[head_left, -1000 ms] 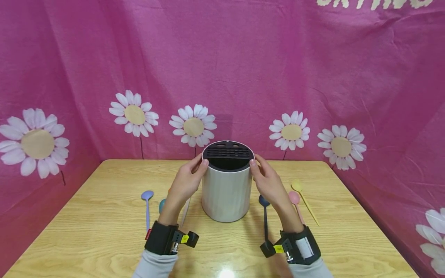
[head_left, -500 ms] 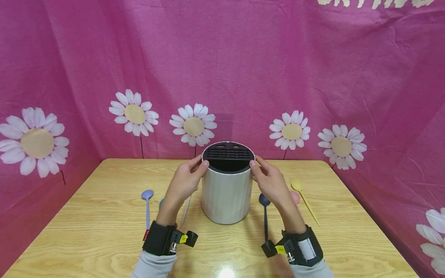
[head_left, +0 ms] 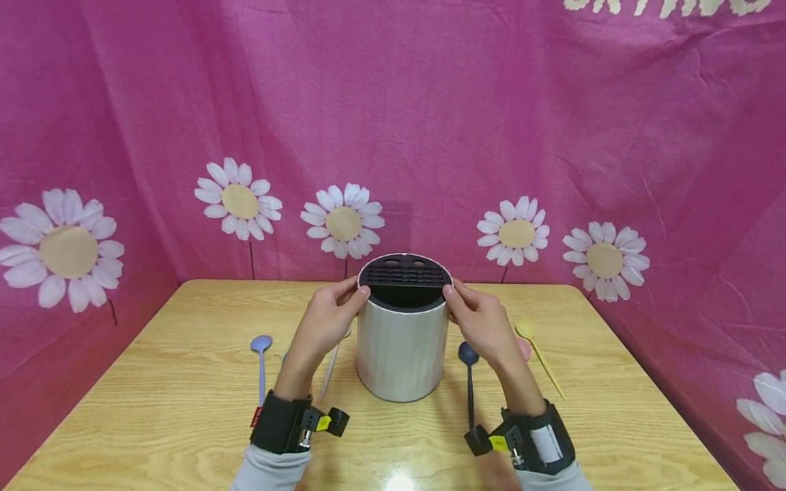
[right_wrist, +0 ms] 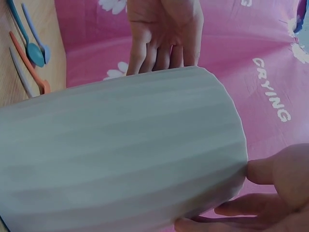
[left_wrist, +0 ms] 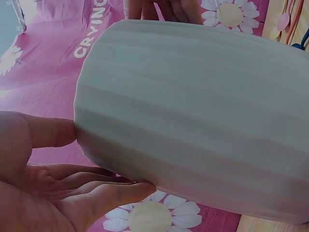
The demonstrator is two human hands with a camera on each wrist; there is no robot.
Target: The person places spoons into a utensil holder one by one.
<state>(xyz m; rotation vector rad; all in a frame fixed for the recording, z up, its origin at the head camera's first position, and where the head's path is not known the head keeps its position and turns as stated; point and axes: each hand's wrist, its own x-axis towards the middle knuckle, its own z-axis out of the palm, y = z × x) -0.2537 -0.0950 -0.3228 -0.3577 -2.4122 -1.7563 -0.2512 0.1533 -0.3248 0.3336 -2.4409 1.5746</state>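
A white ribbed utensil holder (head_left: pixel 401 354) stands upright at the middle of the wooden table. Its top carries a black insert (head_left: pixel 405 274) with slots, two holes and one large opening towards me. My left hand (head_left: pixel 327 319) grips the rim on the left, thumb at the front edge and fingers along the side. On the opposite side my right hand (head_left: pixel 485 326) holds the rim in the same way. Both wrist views are mostly filled by the holder's pale wall (left_wrist: pixel 193 111). The holder's inside is too dark to make out.
Left of the holder lie a purple spoon (head_left: pixel 260 344), a teal spoon (right_wrist: pixel 35 54), an orange utensil (right_wrist: pixel 41 84) and a pale thin handle (head_left: pixel 329 369). To the right are a dark blue spoon (head_left: pixel 469 354), a pink one (head_left: pixel 525 348) and a yellow one (head_left: pixel 526 329). A pink curtain hangs behind.
The utensil holder has shifted slightly towards me, with both hands keeping their grip on its rim. My right forearm now covers more of the pink spoon, my left more of the teal one.
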